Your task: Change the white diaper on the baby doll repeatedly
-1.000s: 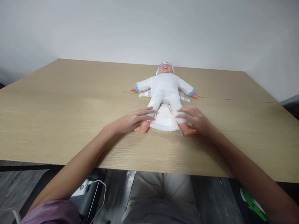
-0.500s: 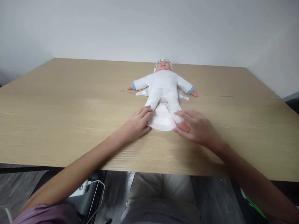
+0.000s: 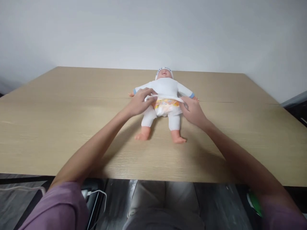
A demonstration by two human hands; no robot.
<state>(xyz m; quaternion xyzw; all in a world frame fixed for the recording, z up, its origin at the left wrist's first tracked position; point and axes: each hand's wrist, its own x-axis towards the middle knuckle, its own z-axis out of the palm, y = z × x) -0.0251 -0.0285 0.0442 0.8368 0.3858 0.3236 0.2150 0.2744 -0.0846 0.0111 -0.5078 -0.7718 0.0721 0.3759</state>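
A baby doll in a white suit with blue cuffs and a printed cap lies face up, its feet toward me. Between its legs and over its belly spreads a diaper, white with an orange and yellow print on the front. My left hand pinches the diaper's top corner on the left, thumb and fingers closed around it. At the opposite corner, my right hand grips the upper edge. The fastening tabs are hidden behind the hands.
The doll rests on a wide wooden table with a seam across it. A pale wall stands behind. Below the front edge, a white cable hangs beside a dark seat at the left.
The diaper's front has been folded up from between the doll's legs onto its belly. Both hands moved away from me with it, from the lower legs to the waist.
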